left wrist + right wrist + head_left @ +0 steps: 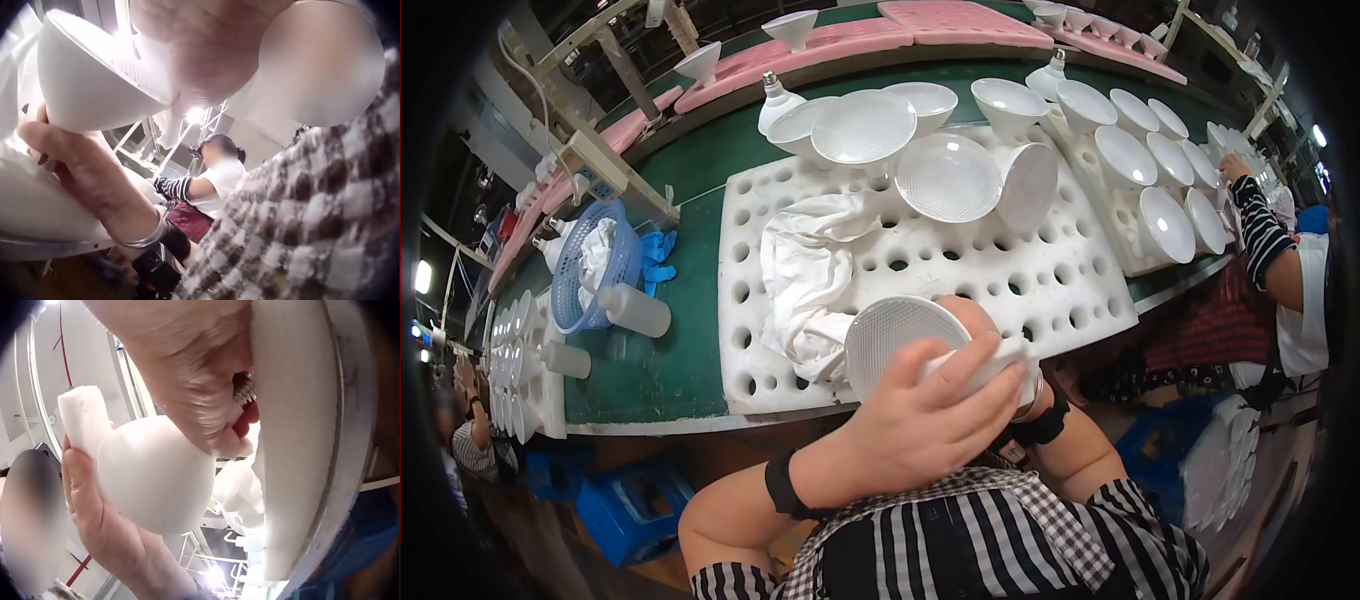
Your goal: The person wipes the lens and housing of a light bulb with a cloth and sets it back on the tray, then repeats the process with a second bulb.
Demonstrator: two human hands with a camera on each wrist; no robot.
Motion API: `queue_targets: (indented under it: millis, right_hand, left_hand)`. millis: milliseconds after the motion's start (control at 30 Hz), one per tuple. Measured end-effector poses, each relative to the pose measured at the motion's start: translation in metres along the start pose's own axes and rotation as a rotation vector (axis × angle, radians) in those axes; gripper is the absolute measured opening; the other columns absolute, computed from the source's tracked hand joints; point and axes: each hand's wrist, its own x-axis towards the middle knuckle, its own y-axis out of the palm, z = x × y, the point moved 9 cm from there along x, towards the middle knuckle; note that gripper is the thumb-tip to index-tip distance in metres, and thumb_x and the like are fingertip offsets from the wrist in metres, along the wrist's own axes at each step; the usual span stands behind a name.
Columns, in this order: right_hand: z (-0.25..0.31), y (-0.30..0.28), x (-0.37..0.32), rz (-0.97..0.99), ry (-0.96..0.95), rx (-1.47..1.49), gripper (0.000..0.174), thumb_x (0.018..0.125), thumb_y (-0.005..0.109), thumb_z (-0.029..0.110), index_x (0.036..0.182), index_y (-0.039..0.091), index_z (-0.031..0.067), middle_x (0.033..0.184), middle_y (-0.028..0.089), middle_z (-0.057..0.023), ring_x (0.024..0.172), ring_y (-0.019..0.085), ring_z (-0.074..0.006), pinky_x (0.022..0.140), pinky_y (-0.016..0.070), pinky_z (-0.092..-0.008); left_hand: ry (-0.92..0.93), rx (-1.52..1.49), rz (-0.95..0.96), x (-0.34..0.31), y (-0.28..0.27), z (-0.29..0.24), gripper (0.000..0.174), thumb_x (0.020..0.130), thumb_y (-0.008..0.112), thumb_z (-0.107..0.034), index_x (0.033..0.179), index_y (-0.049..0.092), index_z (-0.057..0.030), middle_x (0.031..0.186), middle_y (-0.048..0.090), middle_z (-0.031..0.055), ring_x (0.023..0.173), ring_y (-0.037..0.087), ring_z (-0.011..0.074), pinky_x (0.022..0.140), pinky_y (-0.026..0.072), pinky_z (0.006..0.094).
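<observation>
A white reflector lamp (900, 335), its textured face turned up and left in the head view, is held near the table's front edge. My right hand (968, 315) grips it from behind; in the right wrist view a ridged metal part (244, 394) shows inside the curled fingers of that hand (187, 375). My left hand (930, 420) lies across the lamp's near side, fingers curled round a white block-like piece (1000, 368). The right wrist view shows this piece (84, 415) upright beside the lamp's smooth shell (153, 478). A crumpled white cloth (805, 265) lies behind the lamp.
Several lamps stand on the perforated white foam board (920, 285) and on another board (1090, 200) to the right. At left are a blue basket (625, 250), a white bottle (635, 310) and a blue cloth (658, 258). Another person's striped sleeve (1262, 225) shows at right.
</observation>
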Motion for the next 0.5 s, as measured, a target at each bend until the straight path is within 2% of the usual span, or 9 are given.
queue_targets:
  millis: [67,100,133,200,267,333,400,500]
  right_hand:
    - [-0.050,0.017,-0.010,-0.150,0.242,0.389,0.031,0.080,0.076,0.025,0.104,0.066,0.0086,0.099,0.069,-0.0070,0.089,0.067,-0.0230,0.080,0.0550,-0.0370]
    - [-0.063,0.021,-0.013,-0.229,0.361,0.584,0.030,0.075,0.079,0.026,0.098,0.068,0.0088,0.093,0.070,-0.0093,0.085,0.069,-0.0273,0.076,0.0546,-0.0392]
    - [-0.060,0.017,-0.012,-0.235,0.362,0.585,0.030,0.075,0.079,0.026,0.098,0.068,0.0088,0.093,0.070,-0.0093,0.085,0.069,-0.0273,0.076,0.0546,-0.0392]
    - [-0.010,0.006,0.013,-0.027,0.049,-0.093,0.029,0.070,0.081,0.021,0.092,0.069,0.0077,0.086,0.070,-0.0130,0.083,0.068,-0.0344,0.072,0.0526,-0.0418]
    - [-0.026,0.014,0.012,0.012,0.044,-0.107,0.030,0.069,0.081,0.020,0.093,0.068,0.0072,0.088,0.071,-0.0130,0.082,0.067,-0.0349,0.072,0.0527,-0.0427]
    - [-0.027,0.012,0.010,-0.055,-0.022,-0.113,0.029,0.067,0.081,0.019,0.091,0.067,0.0082,0.084,0.071,-0.0112,0.077,0.067,-0.0351,0.069,0.0520,-0.0432]
    - [-0.014,0.006,0.015,-0.067,-0.030,-0.055,0.029,0.068,0.080,0.019,0.092,0.067,0.0081,0.083,0.070,-0.0114,0.076,0.066,-0.0355,0.068,0.0518,-0.0432]
    - [-0.014,0.003,0.013,-0.070,-0.017,-0.002,0.029,0.068,0.079,0.018,0.093,0.068,0.0077,0.082,0.070,-0.0122,0.074,0.066,-0.0361,0.066,0.0516,-0.0431]
  left_hand:
    - [-0.055,-0.032,-0.040,0.000,-0.001,0.018,0.035,0.075,0.072,-0.020,0.109,0.074,-0.0154,0.126,0.067,-0.0003,0.122,0.056,0.0298,0.092,0.0397,0.0444]
    - [-0.135,-0.034,-0.056,0.005,-0.008,0.034,0.030,0.079,0.071,-0.020,0.109,0.074,-0.0153,0.124,0.068,0.0010,0.119,0.057,0.0301,0.092,0.0401,0.0445]
    - [-0.218,-0.080,-0.106,0.004,-0.008,0.054,0.024,0.087,0.068,-0.020,0.110,0.073,-0.0123,0.122,0.069,0.0045,0.116,0.058,0.0330,0.096,0.0411,0.0447]
    - [-0.406,-0.181,-0.132,-0.007,-0.007,0.088,0.022,0.095,0.062,-0.018,0.112,0.072,-0.0082,0.120,0.070,0.0085,0.114,0.058,0.0345,0.101,0.0409,0.0444]
    - [-0.449,-0.178,-0.155,-0.012,-0.007,0.095,0.023,0.097,0.059,-0.017,0.113,0.071,-0.0063,0.119,0.070,0.0097,0.114,0.059,0.0335,0.102,0.0414,0.0428]
    - [-0.498,-0.177,-0.178,-0.022,-0.005,0.101,0.023,0.099,0.057,-0.015,0.115,0.070,-0.0044,0.119,0.070,0.0108,0.114,0.059,0.0324,0.103,0.0419,0.0412]
    - [-0.687,-0.352,-0.264,-0.042,0.001,0.124,0.022,0.096,0.060,-0.012,0.114,0.071,-0.0050,0.116,0.071,0.0108,0.108,0.061,0.0305,0.099,0.0452,0.0400]
    - [-0.747,-0.417,-0.279,-0.051,0.003,0.126,0.024,0.096,0.059,-0.012,0.116,0.070,-0.0036,0.119,0.070,0.0109,0.111,0.060,0.0311,0.099,0.0459,0.0390]
